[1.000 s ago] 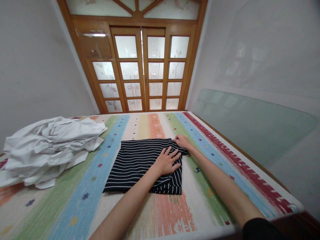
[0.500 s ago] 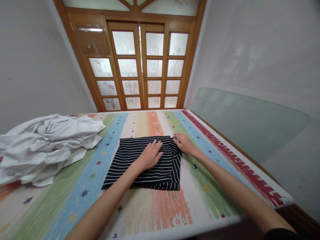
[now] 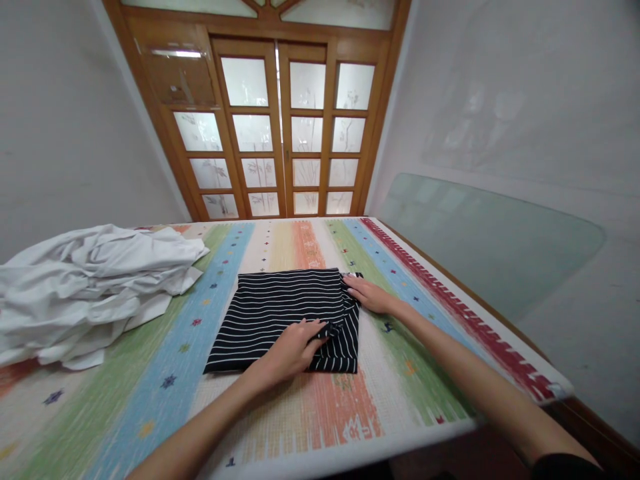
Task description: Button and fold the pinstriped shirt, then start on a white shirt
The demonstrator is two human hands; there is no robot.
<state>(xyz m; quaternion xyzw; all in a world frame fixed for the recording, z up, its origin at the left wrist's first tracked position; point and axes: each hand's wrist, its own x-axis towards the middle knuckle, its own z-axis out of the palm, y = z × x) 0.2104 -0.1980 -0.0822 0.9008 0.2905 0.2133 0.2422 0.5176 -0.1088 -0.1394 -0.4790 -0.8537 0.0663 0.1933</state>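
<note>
A black garment (image 3: 280, 300) with thin white stripes lies folded into a rough rectangle in front of me; its exact kind is not clear. My left hand (image 3: 295, 347) is closed on a fold of its cloth near the lower right, where the fabric bunches between thumb and fingers. At the upper right edge, my right hand (image 3: 367, 294) rests with its fingers stretched out over the garment's creased side. A small pale patch, perhaps a label, shows just beyond those fingertips.
A heap of white cloth (image 3: 95, 287) lies crumpled at the left. Underneath everything is a table covered with a colourful striped cloth (image 3: 195, 323). Wooden doors with glass panes (image 3: 253, 133) stand behind it, and a pale green glass panel (image 3: 480, 233) is along the right wall.
My left hand has moved down toward the near edge and taken hold of the cloth. My right hand has shifted slightly down, and a corner now shows beyond its fingers.
</note>
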